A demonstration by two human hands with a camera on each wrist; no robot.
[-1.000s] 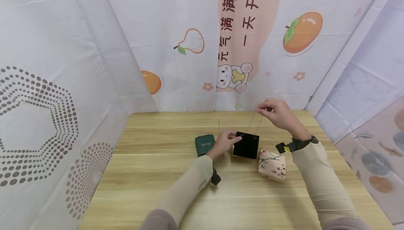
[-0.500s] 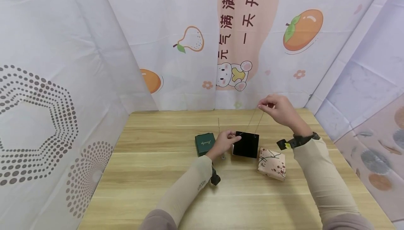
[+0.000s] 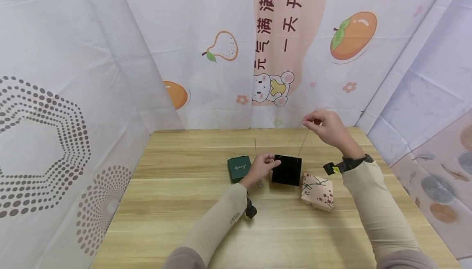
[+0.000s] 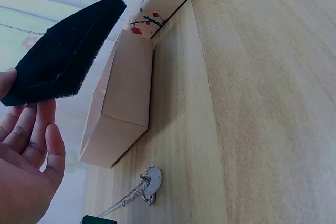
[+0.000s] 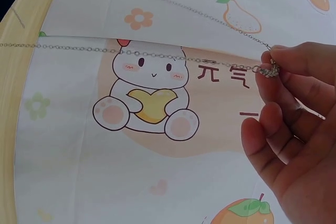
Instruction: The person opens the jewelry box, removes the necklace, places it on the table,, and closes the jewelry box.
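Right wrist camera gives me the clearest look at the fine silver chain (image 5: 142, 54), its two strands running taut out of the right hand (image 3: 326, 128). That hand is raised and pinches the chain between its fingertips, with the remaining fingers loosely bent. On my head feed the strands slant down to the upper edge of a square black pad (image 3: 286, 171). The left hand (image 3: 262, 168) has hold of the pad by one corner, thumb on one face and fingers on the other.

On the left wrist feed I see the pad tilted over a pale pink box (image 4: 126, 82) resting on the table; I can't tell whether they touch. Just beside that box, on the right, lies a pink box part with a floral print (image 3: 317, 193). Left of the left hand I have a dark green box (image 3: 238, 168) with script on top, and near it a silver necklace (image 4: 152, 182) lies on the wooden table (image 3: 166, 219). Beyond the table hangs a white curtain (image 3: 206, 105) printed with fruit.
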